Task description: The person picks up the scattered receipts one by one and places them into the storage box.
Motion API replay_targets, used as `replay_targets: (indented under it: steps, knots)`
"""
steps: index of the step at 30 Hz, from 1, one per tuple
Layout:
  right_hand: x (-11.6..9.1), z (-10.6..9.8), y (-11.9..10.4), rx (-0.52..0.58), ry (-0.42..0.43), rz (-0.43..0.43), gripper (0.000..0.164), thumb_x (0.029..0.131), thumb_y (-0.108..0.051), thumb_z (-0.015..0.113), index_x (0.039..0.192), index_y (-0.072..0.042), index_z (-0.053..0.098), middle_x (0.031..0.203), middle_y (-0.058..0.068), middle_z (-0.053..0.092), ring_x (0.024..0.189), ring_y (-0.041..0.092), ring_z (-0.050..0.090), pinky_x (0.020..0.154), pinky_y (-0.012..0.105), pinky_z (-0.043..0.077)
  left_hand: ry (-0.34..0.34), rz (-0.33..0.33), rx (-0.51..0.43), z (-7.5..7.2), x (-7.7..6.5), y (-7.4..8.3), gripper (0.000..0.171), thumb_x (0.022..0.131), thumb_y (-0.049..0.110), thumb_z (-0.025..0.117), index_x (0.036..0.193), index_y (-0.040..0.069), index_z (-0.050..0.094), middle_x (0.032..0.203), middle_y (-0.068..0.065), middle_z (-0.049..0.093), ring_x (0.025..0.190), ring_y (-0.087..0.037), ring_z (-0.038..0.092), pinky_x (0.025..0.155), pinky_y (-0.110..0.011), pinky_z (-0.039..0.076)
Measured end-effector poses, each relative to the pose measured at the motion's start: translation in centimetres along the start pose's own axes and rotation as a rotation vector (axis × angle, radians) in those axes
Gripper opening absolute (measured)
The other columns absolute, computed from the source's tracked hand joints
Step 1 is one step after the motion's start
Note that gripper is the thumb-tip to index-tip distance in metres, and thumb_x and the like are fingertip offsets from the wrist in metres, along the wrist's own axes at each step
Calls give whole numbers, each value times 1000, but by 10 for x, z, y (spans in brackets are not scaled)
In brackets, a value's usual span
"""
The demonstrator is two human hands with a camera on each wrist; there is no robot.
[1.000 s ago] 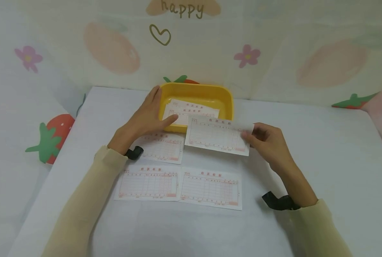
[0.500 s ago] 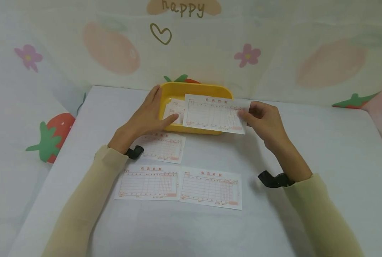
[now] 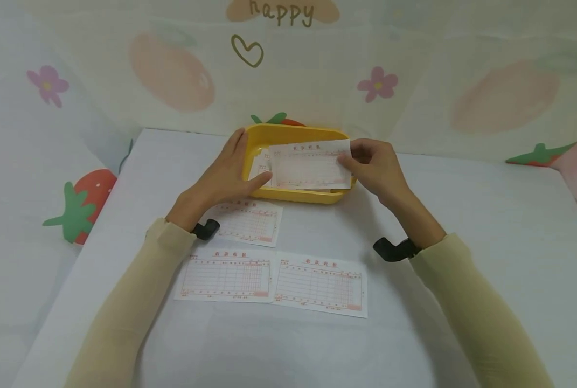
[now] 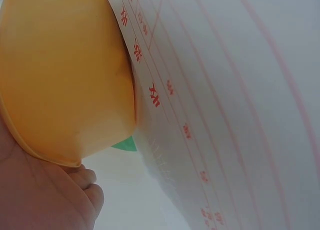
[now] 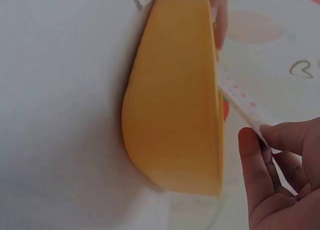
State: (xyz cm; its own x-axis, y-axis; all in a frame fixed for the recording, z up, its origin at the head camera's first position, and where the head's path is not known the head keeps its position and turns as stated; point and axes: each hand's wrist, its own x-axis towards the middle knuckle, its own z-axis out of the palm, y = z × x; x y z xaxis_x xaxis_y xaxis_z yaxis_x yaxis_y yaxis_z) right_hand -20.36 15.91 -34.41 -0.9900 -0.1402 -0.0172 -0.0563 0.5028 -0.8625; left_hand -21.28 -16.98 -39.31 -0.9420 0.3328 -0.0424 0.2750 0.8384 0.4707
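A yellow plastic basket (image 3: 293, 198) stands at the back of the table with several receipts (image 3: 257, 171) in it. My left hand (image 3: 219, 175) rests against its left end, fingers straight along the side and thumb spread over the front rim. My right hand (image 3: 376, 166) pinches the right edge of a receipt (image 3: 303, 168) printed in red, held tilted over the basket opening. In the right wrist view, thumb and fingers of the right hand (image 5: 280, 175) meet on the paper's edge. The held receipt (image 4: 235, 115) fills much of the left wrist view and hides most receipts beneath.
Two receipts (image 3: 225, 277) (image 3: 321, 285) lie side by side on the white table (image 3: 278, 350). Another receipt (image 3: 254, 223) lies behind them, partly under my left wrist. A patterned cloth wall (image 3: 312, 70) rises directly behind the basket.
My right hand has carried the receipt from in front of the basket back and to the left, over its opening. The left hand has stayed at the basket's left end.
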Motion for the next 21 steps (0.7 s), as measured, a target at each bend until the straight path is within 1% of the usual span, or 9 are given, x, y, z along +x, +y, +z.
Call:
replay_targets:
  steps: [3,5,9,12,14,17,21]
  knots:
    - [2,3,1,-49,-9,-31,31,100,-19,72,126,-1,73,120,17,74,100,24,68,78,13,52,4,10,-5,0,1,1,116,96,71,56,170,10,-9,180,-10,-10,168,-32,5,136,-54,18]
    - [3,5,1,-84,-8,-46,33,100,-19,73,128,-1,72,121,18,74,102,27,69,81,16,52,4,14,-9,0,2,2,116,96,70,57,170,9,-8,180,-11,-9,168,-32,5,136,-54,18]
    - [3,3,4,-121,12,-49,39,99,-17,73,134,-1,69,123,19,74,109,31,73,96,32,60,0,11,-6,-1,1,4,116,96,70,57,170,8,-8,180,-11,-10,168,-32,5,136,-53,17]
    - [1,0,7,-100,38,-42,43,99,-14,73,139,-1,65,125,20,74,113,33,74,100,40,63,-1,8,1,0,1,4,116,96,70,56,170,8,-8,180,-10,-9,168,-32,6,136,-53,18]
    - [-2,-3,10,-87,60,-41,44,99,-14,72,141,-2,64,125,19,74,114,33,75,96,35,64,-1,7,2,0,0,4,116,96,70,56,170,8,-7,180,-10,-9,168,-32,7,136,-53,18]
    - [-7,-8,14,-79,94,-35,44,100,-17,71,142,-6,63,125,17,74,114,32,74,89,25,64,4,1,3,0,0,3,115,96,70,56,170,8,-7,180,-10,-9,168,-33,7,136,-53,18]
    - [-17,-14,19,-83,127,-39,42,101,-21,70,140,-8,64,124,15,73,109,30,75,79,10,58,9,-7,4,0,0,3,115,96,69,56,170,8,-7,180,-10,-9,168,-33,8,136,-54,19]
